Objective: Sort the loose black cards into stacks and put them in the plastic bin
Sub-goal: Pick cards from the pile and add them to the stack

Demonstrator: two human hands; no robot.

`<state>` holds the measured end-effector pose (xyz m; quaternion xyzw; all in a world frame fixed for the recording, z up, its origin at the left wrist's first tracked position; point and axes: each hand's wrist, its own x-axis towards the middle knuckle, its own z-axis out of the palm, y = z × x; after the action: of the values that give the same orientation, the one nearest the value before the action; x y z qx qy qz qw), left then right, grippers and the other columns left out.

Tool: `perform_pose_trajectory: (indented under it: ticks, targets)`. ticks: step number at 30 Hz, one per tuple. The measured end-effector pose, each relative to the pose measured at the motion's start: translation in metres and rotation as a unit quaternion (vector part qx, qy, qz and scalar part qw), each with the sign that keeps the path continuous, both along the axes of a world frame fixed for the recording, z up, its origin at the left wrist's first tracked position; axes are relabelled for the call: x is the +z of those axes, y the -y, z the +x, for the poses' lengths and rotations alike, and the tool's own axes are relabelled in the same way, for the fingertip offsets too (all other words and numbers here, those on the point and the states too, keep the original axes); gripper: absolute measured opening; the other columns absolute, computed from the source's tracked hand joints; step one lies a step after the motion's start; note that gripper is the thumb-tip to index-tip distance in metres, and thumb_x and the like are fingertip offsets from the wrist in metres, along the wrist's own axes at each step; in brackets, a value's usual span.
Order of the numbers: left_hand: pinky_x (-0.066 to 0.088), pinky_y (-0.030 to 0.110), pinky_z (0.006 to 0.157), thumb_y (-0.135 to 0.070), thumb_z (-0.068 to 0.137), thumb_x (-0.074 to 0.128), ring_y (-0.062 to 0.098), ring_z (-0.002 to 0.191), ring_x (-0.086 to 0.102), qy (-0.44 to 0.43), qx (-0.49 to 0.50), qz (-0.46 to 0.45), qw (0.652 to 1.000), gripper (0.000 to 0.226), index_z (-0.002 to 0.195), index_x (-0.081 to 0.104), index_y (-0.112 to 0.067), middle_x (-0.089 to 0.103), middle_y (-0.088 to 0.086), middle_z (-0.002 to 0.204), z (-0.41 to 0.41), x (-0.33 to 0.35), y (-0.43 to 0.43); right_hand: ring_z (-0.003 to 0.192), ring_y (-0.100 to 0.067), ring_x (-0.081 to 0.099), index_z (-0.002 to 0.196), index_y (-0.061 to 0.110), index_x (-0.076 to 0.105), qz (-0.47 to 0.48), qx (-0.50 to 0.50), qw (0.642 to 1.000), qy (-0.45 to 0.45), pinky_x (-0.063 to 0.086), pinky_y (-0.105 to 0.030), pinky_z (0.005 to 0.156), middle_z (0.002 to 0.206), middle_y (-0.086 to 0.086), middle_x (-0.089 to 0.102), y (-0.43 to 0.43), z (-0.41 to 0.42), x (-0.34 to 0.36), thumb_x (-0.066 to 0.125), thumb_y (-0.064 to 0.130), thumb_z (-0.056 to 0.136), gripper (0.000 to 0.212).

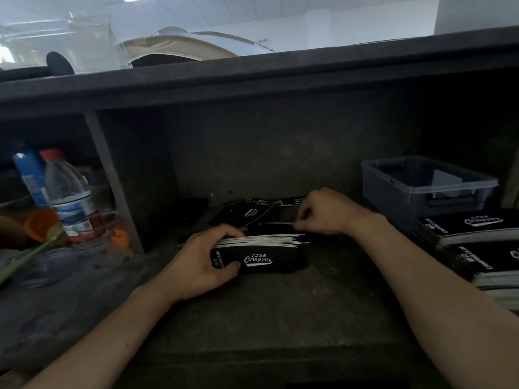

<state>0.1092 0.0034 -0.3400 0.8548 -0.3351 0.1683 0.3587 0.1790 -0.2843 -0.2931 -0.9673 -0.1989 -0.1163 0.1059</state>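
Since the cards stand on edge, left hand (202,265): grip wrapped round the card stack (264,256), squaring it mid-counter.
Loose cards (250,211): spread behind, toward the back edge.
Right hand (325,213): grip pinching a single card (275,224), probably to add.
Plastic bin (427,178): back right corner, behind the finished stacks (471,228).
Counter (280,318): dark, scuffed, in a dim recess.

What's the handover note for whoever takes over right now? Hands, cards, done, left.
Left hand grips a stack of black cards on edge on the desk.
Right hand pinches one loose card behind it.
More loose cards lie scattered further back.
Finished stacks sit at right, in front of the plastic bin, not in it.
Done: several stacks sorted. Left: gather remaining loose cards, move stacks into the bin.
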Motion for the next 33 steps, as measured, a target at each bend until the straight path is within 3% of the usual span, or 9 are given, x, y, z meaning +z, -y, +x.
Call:
perform_pose_trajectory:
  ticks: [5,8,12,14,16,20,24,28,33]
  targets:
    - [0.043,0.025,0.109,-0.036,0.07,0.074,0.004,0.132,0.049,0.023,0.013,0.016,1.0,0.041,0.11,0.062,-0.031,0.047,-0.009,0.141,0.005,-0.002,-0.002,0.076,-0.002,0.063,0.089,0.024,0.076,0.157,0.044,0.987,-0.001,0.049,-0.023,0.077,0.081,0.009,0.072,0.007,0.0,0.006,0.072,0.021,0.083,0.008]
    - [0.037,0.021,0.113,-0.037,0.069,0.074,0.0,0.138,0.042,0.011,0.019,0.013,1.0,0.046,0.112,0.06,-0.029,0.04,-0.01,0.15,0.003,-0.001,-0.002,0.073,0.001,0.064,0.088,0.022,0.077,0.234,0.104,0.961,-0.106,0.05,-0.022,0.076,0.081,0.005,0.075,-0.002,-0.009,0.008,0.072,0.016,0.084,0.009]
    - [0.052,0.025,0.097,-0.025,0.07,0.082,0.002,0.113,0.063,-0.047,0.029,-0.017,0.998,0.067,0.123,0.044,-0.04,0.062,-0.022,0.118,0.001,-0.001,-0.001,0.095,-0.012,0.07,0.107,0.018,0.073,0.269,0.164,0.897,-0.312,0.053,-0.028,0.086,0.102,-0.002,0.075,-0.016,-0.017,0.006,0.064,0.025,0.092,0.02]
    - [0.057,0.026,0.086,-0.024,0.07,0.082,0.004,0.097,0.069,-0.049,0.041,-0.01,0.998,0.066,0.121,0.044,-0.041,0.067,-0.019,0.105,0.002,0.0,0.0,0.098,-0.017,0.071,0.111,0.016,0.068,0.336,0.14,0.872,-0.326,0.054,-0.029,0.082,0.106,-0.006,0.075,-0.021,-0.008,0.004,0.055,0.024,0.098,0.021]
    - [0.058,0.027,0.078,-0.021,0.072,0.081,0.006,0.089,0.07,-0.031,0.05,0.005,0.998,0.051,0.112,0.054,-0.035,0.069,-0.015,0.098,0.002,0.002,-0.003,0.101,-0.016,0.069,0.111,0.018,0.066,0.369,0.076,0.891,-0.254,0.054,-0.028,0.082,0.114,-0.007,0.072,-0.029,0.014,-0.001,0.056,0.015,0.097,0.018]
    - [0.058,0.031,0.069,-0.03,0.071,0.074,0.006,0.081,0.068,-0.017,0.06,0.035,0.997,0.032,0.098,0.058,-0.031,0.068,-0.013,0.091,0.004,0.006,-0.01,0.126,-0.012,0.048,0.133,0.029,0.055,0.224,0.049,0.962,-0.147,0.035,-0.021,0.102,0.14,0.002,0.052,-0.06,0.052,0.0,0.072,0.024,0.086,0.05]
    - [0.057,0.037,0.068,-0.037,0.071,0.07,0.006,0.078,0.066,0.005,0.073,0.057,0.996,0.031,0.099,0.058,-0.03,0.067,-0.014,0.09,0.005,0.006,-0.018,0.141,-0.015,0.033,0.141,0.031,0.048,0.127,0.101,0.973,-0.166,0.023,-0.02,0.108,0.153,0.004,0.038,-0.108,0.061,0.006,0.069,0.049,0.084,0.063]
    - [0.055,0.037,0.065,-0.037,0.071,0.069,0.005,0.074,0.065,0.031,0.082,0.062,0.994,0.028,0.095,0.057,-0.031,0.065,-0.016,0.085,0.005,0.006,-0.023,0.149,-0.021,0.015,0.147,0.043,0.034,-0.029,0.066,0.978,-0.197,0.013,-0.04,0.121,0.162,0.003,0.016,-0.123,0.066,-0.01,0.052,0.078,0.078,0.079]
    - [0.055,0.031,0.065,-0.039,0.07,0.068,0.002,0.076,0.065,0.031,0.082,0.065,0.994,0.029,0.095,0.056,-0.035,0.064,-0.019,0.086,0.004,0.007,-0.023,0.148,-0.025,0.017,0.148,0.044,0.03,-0.132,-0.009,0.976,-0.174,0.015,-0.045,0.118,0.161,0.002,0.02,-0.086,0.043,-0.001,0.025,0.091,0.075,0.087]
